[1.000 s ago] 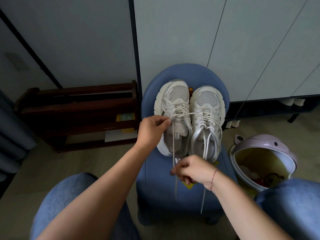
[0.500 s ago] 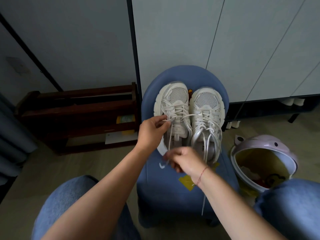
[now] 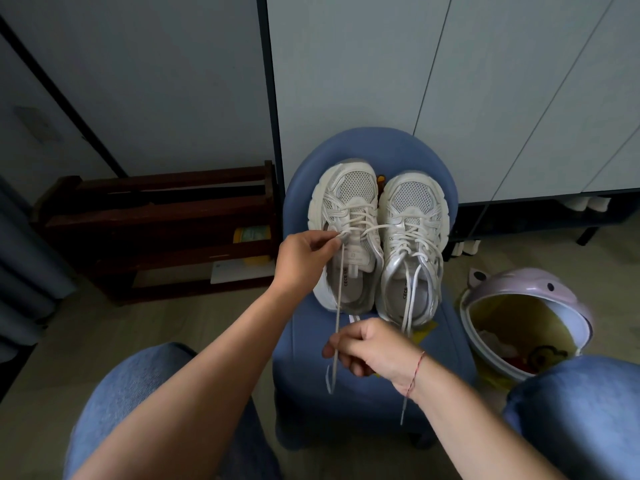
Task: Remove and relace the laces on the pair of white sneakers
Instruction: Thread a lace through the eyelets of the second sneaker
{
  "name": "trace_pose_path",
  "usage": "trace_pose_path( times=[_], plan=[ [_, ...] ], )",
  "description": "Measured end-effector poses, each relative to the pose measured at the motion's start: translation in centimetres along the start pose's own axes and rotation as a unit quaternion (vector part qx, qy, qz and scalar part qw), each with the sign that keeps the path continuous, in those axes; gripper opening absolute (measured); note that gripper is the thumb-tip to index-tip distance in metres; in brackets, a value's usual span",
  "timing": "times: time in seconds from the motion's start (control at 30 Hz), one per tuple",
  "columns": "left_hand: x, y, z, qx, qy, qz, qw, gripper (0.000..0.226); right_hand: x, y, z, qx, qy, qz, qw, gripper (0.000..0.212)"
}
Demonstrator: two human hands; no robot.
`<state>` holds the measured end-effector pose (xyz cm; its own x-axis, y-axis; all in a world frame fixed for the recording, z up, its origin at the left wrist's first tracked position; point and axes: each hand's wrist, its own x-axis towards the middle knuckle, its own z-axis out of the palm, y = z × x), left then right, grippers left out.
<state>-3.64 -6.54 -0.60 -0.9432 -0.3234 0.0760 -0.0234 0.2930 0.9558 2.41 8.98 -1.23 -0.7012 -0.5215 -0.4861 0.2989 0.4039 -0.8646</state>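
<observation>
White sneakers: the pair stands side by side, toes away from us, on the seat of a blue stool. One lace leaves the upper eyelets of the sneaker at the left of the view and runs straight down over its heel.

The left hand pinches this lace between thumb and forefinger where it leaves the shoe, so its grip is closed on the lace. The right hand has its fingers curled round the same lace lower down, and the short free end dangles beneath the fist.

We cannot tell which eyelet the lace leaves, because the left fingertips cover it. That hand also hides part of the sneaker's outer flank. The back of the right hand faces us, so the hold inside the fist is hidden. A second lace end hangs below the right wrist, its upper run concealed.

Half a second earlier the right hand lay closer to the heels and the lace sagged. It has since drawn toward us and the lace is taut. The left hand keeps its place.

The lace thus spans the two grips, with the sneakers beyond the right hand and beside the left.

A lilac bin stands to the right, partly cut off by a denim knee. A dark wooden rack stands to the left.
</observation>
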Motion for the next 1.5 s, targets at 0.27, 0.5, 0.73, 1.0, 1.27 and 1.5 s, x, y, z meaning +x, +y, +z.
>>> trace_pose_path(
  times=[0.27,0.5,0.73,1.0,1.27,1.5],
  plan=[
    [0.0,0.2,0.1,-0.001,-0.003,-0.011,1.0,0.019,0.9,-3.5,-5.8,-0.144,0.292,-0.152,0.933,0.013],
    [-0.2,0.7,0.0,0.008,-0.004,-0.022,1.0,0.021,3.7,-7.3,-10.1,-0.39,0.349,-0.122,0.844,0.018],
    [-1.7,2.7,0.8,0.076,0.047,0.055,0.995,0.013,0.9,-7.2,-9.7,0.018,0.115,-0.075,0.99,0.02],
    [-4.7,4.9,2.7,-0.145,-0.169,-0.044,0.974,0.008,0.4,-6.3,-9.7,0.174,0.084,-0.078,0.978,0.012],
    [-4.2,4.2,2.7,-0.112,-0.17,-0.094,0.975,0.015,1.2,-5.0,-10.1,-0.035,0.283,-0.256,0.924,0.02],
    [-3.3,4.7,2.3,-0.063,-0.138,-0.05,0.987,0.022,1.6,-5.1,-10.5,-0.24,0.286,-0.335,0.865,0.007]
  ],
)
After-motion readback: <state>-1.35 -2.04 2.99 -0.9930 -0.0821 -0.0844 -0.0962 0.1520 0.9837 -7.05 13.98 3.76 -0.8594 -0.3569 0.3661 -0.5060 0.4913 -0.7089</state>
